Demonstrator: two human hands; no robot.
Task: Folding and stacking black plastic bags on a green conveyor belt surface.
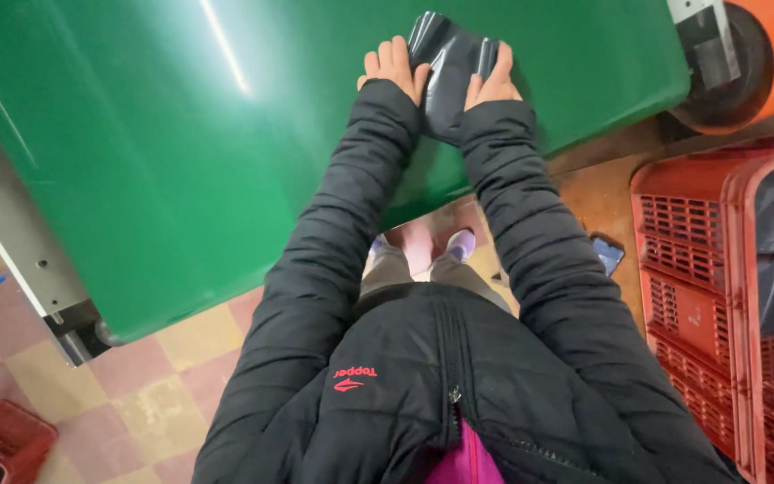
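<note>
While both arms were stretched forward in black padded sleeves, a dark grey plastic bag [451, 76] was seen pressed flat against the sloping green surface of a large bin [181, 134]. The left hand [393, 70] was laid at the bag's left edge, fingers extended and close together, palm down; it was spread open rather than closed, and only the bag's margin was touched. The right hand [493, 82] was placed on the bag's right side in the same flat manner, fingers straight, nothing being gripped. The bag was held between the two hands, crumpled and glossy, its upper end reaching above the fingertips. Below the arms, a black puffer jacket [423, 385] with a zip was noted, and pale shoes [459, 244] were visible on a chequered tile floor [163, 394]. To the right, a red plastic crate [700, 296] was observed, with dark bags inside it. An orange bin with a black wheel [745, 63] was recorded at the upper right, just beside the green one.
</note>
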